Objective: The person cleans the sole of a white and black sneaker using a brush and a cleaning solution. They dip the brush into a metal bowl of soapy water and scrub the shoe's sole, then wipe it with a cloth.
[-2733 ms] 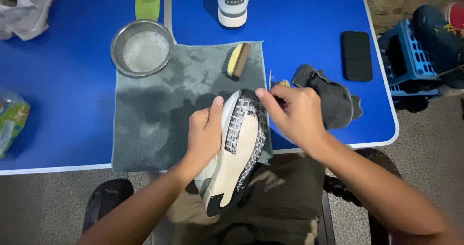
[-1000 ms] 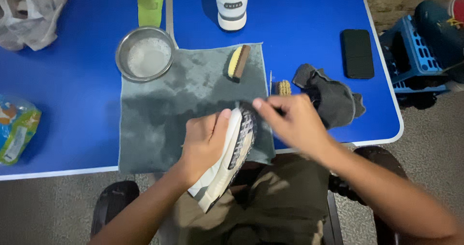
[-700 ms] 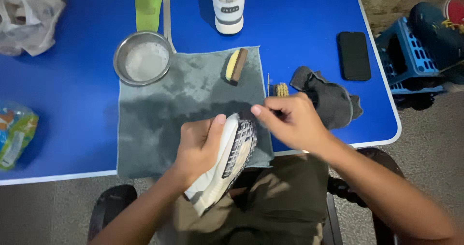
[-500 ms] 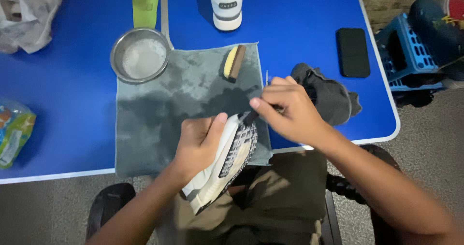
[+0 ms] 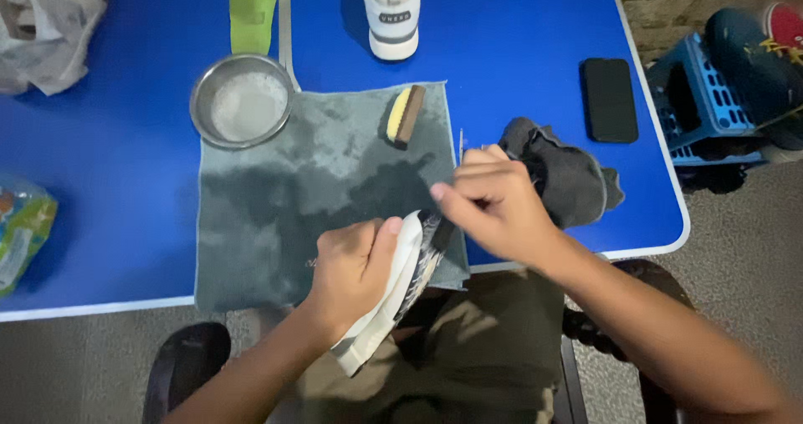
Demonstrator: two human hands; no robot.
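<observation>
Left hand [image 5: 355, 265] is wrapped around a grey-and-white sneaker [image 5: 393, 294], holding it tilted on its side over the near edge of the grey towel [image 5: 276, 215] on the blue counter [image 5: 125, 165]. Right hand [image 5: 493, 206] hovers just above the shoe's upper end with its fingers pinched together; can't tell what's in them, it's blurred. Up on the towel there's a small yellow-and-brown brush [image 5: 406, 115], with a metal bowl [image 5: 242, 99] at the corner and a dark rag [image 5: 565, 173] just behind the right hand.
</observation>
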